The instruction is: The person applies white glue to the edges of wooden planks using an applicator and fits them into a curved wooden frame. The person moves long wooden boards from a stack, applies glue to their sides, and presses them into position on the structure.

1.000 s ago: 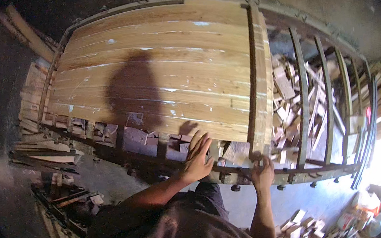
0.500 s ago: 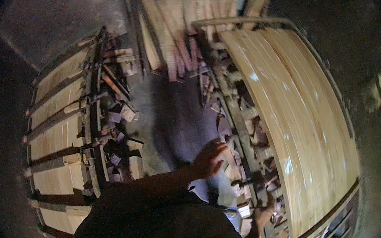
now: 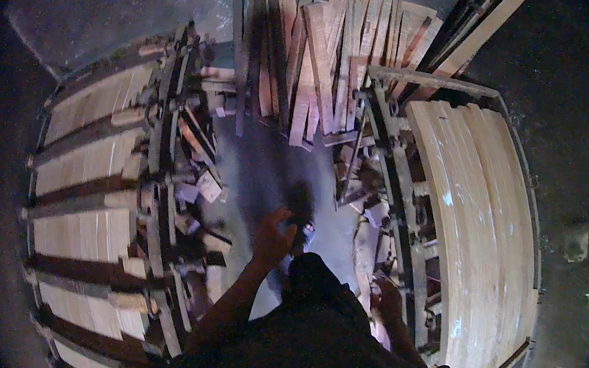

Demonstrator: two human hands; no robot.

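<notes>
While the person stands in the aisle, a rack of pale boards in dark frames fills the left side, with small offcuts wedged along its inner edge. Left hand is raised over the grey floor, near those offcuts but touching none; grip loosely spread, fingers half curled, holding nothing. Just beside it, lower right, a dark shoe stands on the floor. Ahead, at the top centre, a plank pile lies fanned out across the aisle end. Right hand is low, at the frame of the right-hand rack, among scrap wood pieces; view here is dark, so it possibly rests on the frame, and I cannot tell whether its grip is spread or closed. Further right, curved boards lie side by side on that rack, bright along the centre. Beyond, dark ground.
</notes>
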